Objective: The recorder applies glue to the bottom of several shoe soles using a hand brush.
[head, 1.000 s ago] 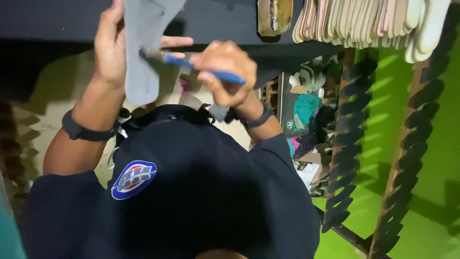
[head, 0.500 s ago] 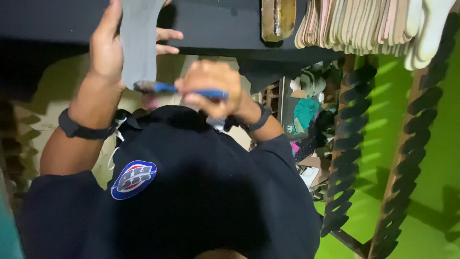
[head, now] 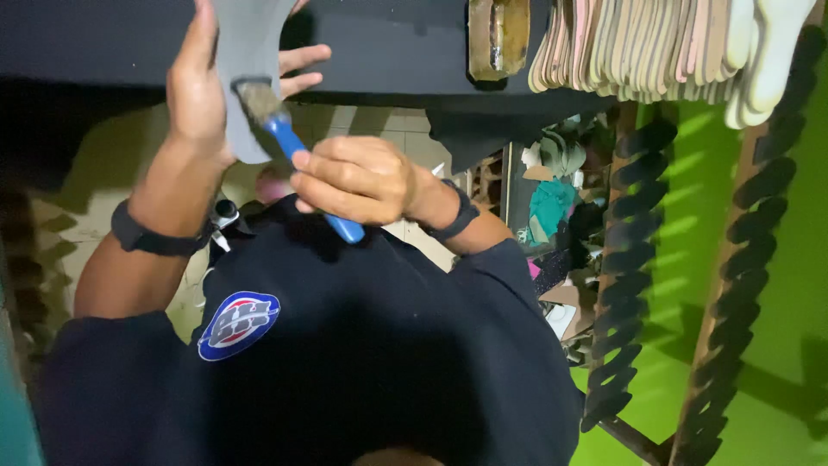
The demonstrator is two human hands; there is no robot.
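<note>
Where green walls [head: 776, 285] glow, dark shelf [head: 388, 43]

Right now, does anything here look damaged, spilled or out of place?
Nothing stands out. The left hand holds a grey sole-shaped piece upright, and the right hand presses a blue-handled brush against it. The pale soles hang in an even row.

A shoe-making workshop: a stack of flat sole blanks [head: 655, 47] hangs at one o'clock, dark sole-shaped pieces [head: 625, 276] line wooden racks at three o'clock, against green walls [head: 776, 285].
</note>
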